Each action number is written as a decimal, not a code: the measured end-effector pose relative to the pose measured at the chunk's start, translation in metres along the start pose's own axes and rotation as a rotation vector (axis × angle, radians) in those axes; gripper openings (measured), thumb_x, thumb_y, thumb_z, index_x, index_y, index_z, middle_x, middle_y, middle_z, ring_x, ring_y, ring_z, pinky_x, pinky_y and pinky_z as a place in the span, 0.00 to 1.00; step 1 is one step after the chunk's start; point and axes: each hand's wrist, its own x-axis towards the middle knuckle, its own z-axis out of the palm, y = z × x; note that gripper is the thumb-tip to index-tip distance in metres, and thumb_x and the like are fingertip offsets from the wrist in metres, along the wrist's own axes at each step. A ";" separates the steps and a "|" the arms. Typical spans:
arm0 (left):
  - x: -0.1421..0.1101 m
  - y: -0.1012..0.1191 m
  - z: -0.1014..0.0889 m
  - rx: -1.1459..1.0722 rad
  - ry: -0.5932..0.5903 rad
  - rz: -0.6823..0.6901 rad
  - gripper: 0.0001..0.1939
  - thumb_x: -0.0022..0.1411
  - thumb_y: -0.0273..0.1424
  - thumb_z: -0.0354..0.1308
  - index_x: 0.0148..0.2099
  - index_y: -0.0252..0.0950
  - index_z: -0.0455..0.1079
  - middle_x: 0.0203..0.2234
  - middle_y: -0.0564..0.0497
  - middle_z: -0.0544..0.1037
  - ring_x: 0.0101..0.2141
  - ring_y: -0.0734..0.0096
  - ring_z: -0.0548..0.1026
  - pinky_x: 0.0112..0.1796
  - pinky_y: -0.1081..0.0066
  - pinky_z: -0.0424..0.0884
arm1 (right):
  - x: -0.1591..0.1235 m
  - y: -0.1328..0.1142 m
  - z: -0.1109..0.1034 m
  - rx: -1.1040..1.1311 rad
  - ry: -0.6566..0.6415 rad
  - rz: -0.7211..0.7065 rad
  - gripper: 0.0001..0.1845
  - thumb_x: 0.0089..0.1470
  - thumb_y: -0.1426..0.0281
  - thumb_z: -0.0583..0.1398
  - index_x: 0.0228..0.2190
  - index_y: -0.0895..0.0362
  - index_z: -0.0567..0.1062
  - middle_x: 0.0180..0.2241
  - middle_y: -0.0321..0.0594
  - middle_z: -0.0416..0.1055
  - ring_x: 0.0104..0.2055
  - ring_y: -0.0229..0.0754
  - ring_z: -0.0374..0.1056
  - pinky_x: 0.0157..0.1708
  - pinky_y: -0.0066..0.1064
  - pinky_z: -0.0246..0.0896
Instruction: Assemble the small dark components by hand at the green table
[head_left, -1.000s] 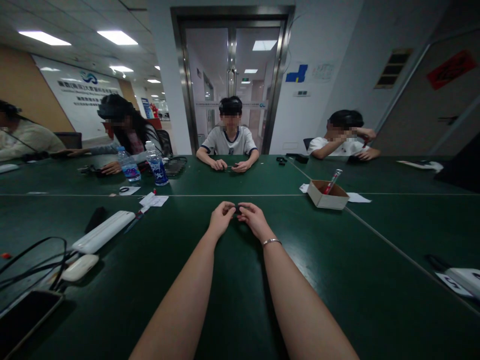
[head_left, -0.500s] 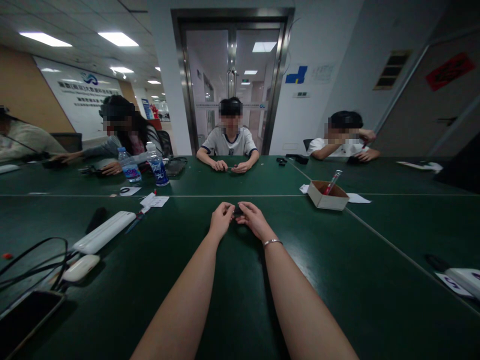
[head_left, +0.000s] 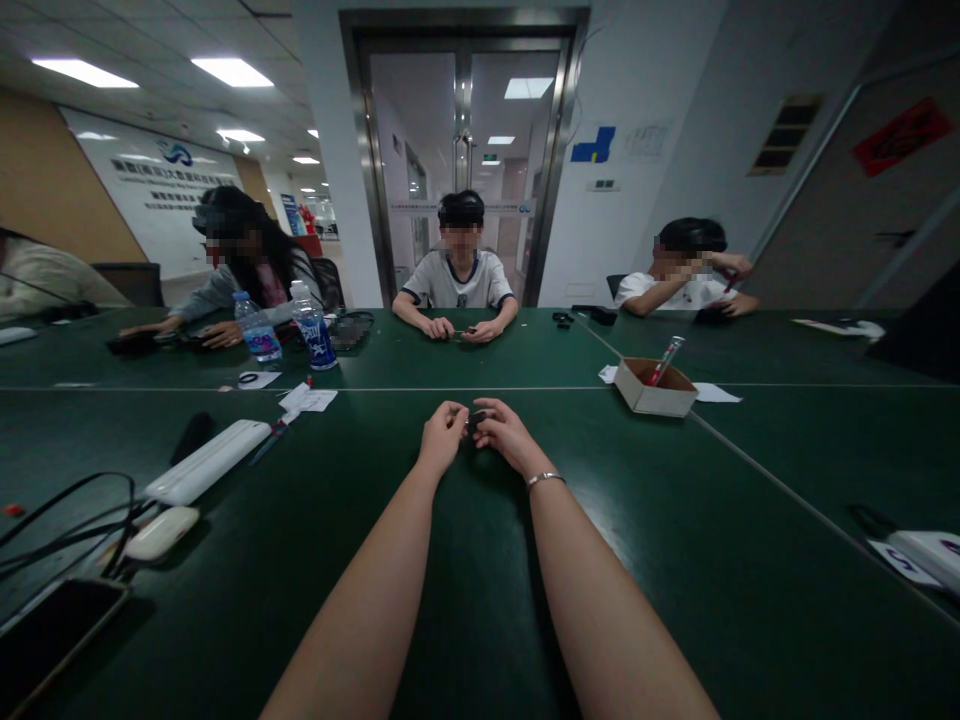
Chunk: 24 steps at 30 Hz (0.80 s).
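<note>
Above the green table, a small black object (head_left: pixel 476 421) sits between my two hands, too small for me to name its kind. My right hand (head_left: pixel 508 437), with a silver bangle on its wrist, grips it with curled fingers, the index finger a little raised. My left hand (head_left: pixel 444 436) is closed in a pinch at the object's left end, where a tiny light spot shows by the fingertips. What lies inside that pinch is hidden.
At left lie a white power strip (head_left: pixel 210 462), a white rounded case (head_left: pixel 162 533), cables and a phone (head_left: pixel 60 640). Two bottles (head_left: pixel 313 328) stand beyond. An open cardboard box (head_left: pixel 655 390) holds a red-and-clear tube. Several people sit around the table (head_left: pixel 750 620).
My right index finger has lifted slightly, and more of the black object shows between my hands. My arms have hardly moved.
</note>
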 end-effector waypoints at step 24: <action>-0.001 0.004 -0.001 -0.010 -0.015 -0.013 0.18 0.60 0.47 0.54 0.34 0.35 0.70 0.20 0.53 0.71 0.21 0.74 0.69 0.24 0.75 0.63 | -0.002 -0.001 -0.001 0.010 0.021 0.014 0.15 0.41 0.70 0.65 0.34 0.58 0.71 0.21 0.32 0.69 0.16 0.33 0.62 0.17 0.25 0.65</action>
